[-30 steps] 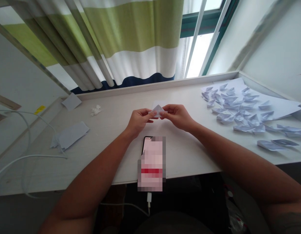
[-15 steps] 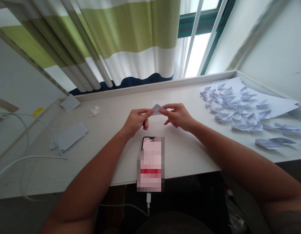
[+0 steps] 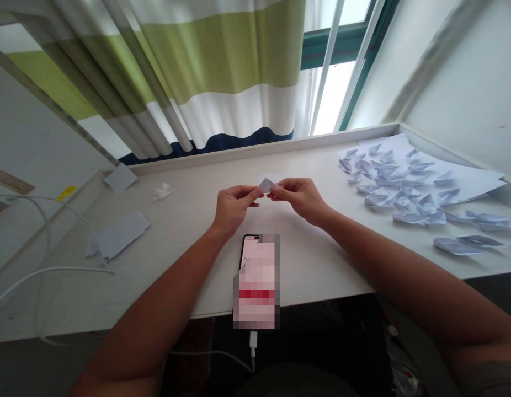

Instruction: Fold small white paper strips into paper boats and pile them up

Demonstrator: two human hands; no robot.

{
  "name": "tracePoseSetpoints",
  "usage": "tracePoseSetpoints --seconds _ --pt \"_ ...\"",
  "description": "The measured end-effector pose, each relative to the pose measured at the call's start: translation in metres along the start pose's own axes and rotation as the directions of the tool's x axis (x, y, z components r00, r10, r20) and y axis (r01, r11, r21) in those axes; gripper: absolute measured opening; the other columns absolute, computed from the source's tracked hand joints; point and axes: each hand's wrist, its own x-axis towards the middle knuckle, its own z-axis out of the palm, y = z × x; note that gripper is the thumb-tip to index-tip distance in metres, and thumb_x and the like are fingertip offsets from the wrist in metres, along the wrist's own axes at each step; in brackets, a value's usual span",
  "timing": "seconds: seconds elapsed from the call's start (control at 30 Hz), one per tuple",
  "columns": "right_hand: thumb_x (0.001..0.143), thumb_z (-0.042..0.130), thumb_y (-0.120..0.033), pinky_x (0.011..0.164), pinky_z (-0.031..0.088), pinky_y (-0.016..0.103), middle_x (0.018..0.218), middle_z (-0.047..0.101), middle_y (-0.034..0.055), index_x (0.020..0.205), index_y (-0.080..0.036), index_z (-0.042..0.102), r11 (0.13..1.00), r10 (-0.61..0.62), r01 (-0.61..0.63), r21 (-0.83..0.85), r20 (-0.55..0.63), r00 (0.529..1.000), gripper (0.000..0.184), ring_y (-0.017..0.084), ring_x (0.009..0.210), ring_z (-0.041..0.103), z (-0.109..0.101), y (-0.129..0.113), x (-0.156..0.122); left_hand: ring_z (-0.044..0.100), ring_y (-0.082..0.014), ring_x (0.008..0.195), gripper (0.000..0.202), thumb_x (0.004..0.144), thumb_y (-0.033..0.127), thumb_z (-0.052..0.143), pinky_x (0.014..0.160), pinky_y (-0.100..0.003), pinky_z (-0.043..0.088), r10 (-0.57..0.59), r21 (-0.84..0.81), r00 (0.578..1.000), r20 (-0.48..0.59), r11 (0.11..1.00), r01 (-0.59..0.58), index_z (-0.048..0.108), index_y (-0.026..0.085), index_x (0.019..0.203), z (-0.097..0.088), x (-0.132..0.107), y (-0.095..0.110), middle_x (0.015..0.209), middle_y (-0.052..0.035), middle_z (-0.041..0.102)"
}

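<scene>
A small folded piece of white paper (image 3: 266, 184) is held above the white desk (image 3: 189, 231) between both my hands. My left hand (image 3: 234, 204) pinches its left end, fingers closed. My right hand (image 3: 300, 197) pinches its right end with thumb and forefinger. A phone (image 3: 257, 275) with a plugged-in cable lies on the desk's front edge just below my hands.
Several folded paper boats (image 3: 398, 184) lie on white sheets at the right. Folded paper pieces (image 3: 117, 236) and a crumpled scrap (image 3: 161, 191) sit at the left, with a white cable (image 3: 44, 270). A striped curtain (image 3: 206, 71) and window stand behind the desk.
The paper has been pressed narrower between my fingers and the hands have drawn slightly closer together. The view has shifted a little.
</scene>
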Motion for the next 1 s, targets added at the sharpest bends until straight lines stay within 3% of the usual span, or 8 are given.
tracePoseSetpoints --seconds 0.27,0.43,0.57,0.73,1.0 --pt "0.070 0.100 -0.054 0.084 0.067 0.044 0.085 0.083 0.0040 0.097 -0.021 0.073 0.995 -0.094 0.094 -0.021 0.002 0.996 0.050 0.023 0.081 0.081 0.0009 0.0000 -0.0028 0.078 -0.0189 0.080 0.048 0.074 0.038 0.096 0.078 -0.034 0.062 0.074 0.038 0.995 0.068 0.996 -0.077 0.080 0.018 0.115 -0.0047 0.0010 0.0021 0.085 -0.0034 0.082" --pt "0.080 0.093 -0.054 0.091 0.066 0.045 0.094 0.083 0.0062 0.099 -0.022 0.075 0.954 -0.217 0.218 -0.204 0.028 0.976 0.042 0.023 0.089 0.080 0.0029 -0.0015 -0.0062 0.075 -0.0192 0.080 0.032 0.080 0.042 0.092 0.076 -0.034 0.061 0.080 0.164 0.976 0.204 0.980 -0.115 0.084 0.017 0.099 -0.0055 -0.0006 0.0034 0.085 -0.0059 0.081" --pt "0.075 0.095 -0.061 0.087 0.066 0.044 0.094 0.082 0.0069 0.101 -0.020 0.076 0.964 -0.198 0.196 -0.181 0.009 0.980 0.053 0.023 0.086 0.079 0.0026 -0.0015 -0.0045 0.074 -0.0189 0.076 0.029 0.079 0.044 0.093 0.076 -0.034 0.061 0.103 0.154 0.985 0.141 0.980 -0.124 0.084 0.018 0.088 -0.0036 -0.0008 0.0035 0.080 -0.0055 0.081" --pt "0.075 0.089 -0.073 0.074 0.065 0.039 0.076 0.079 0.0079 0.081 -0.017 0.075 0.984 -0.044 0.050 -0.170 0.038 0.998 0.058 0.021 0.073 0.076 0.0019 -0.0039 -0.0041 0.076 -0.0198 0.080 0.028 0.075 0.040 0.097 0.083 -0.037 0.062 0.106 0.085 0.989 0.099 0.990 -0.115 0.085 0.018 0.088 -0.0028 -0.0012 0.0033 0.083 -0.0055 0.082" --pt "0.083 0.085 -0.068 0.073 0.064 0.038 0.082 0.080 0.0061 0.087 -0.019 0.078 0.969 -0.140 0.150 -0.198 0.067 0.988 0.049 0.019 0.072 0.075 0.0027 -0.0029 -0.0075 0.077 -0.0225 0.087 0.026 0.081 0.044 0.093 0.089 -0.038 0.062 0.174 0.240 0.977 0.124 0.950 -0.200 0.085 0.020 0.088 -0.0071 -0.0020 0.0027 0.091 -0.0068 0.084"
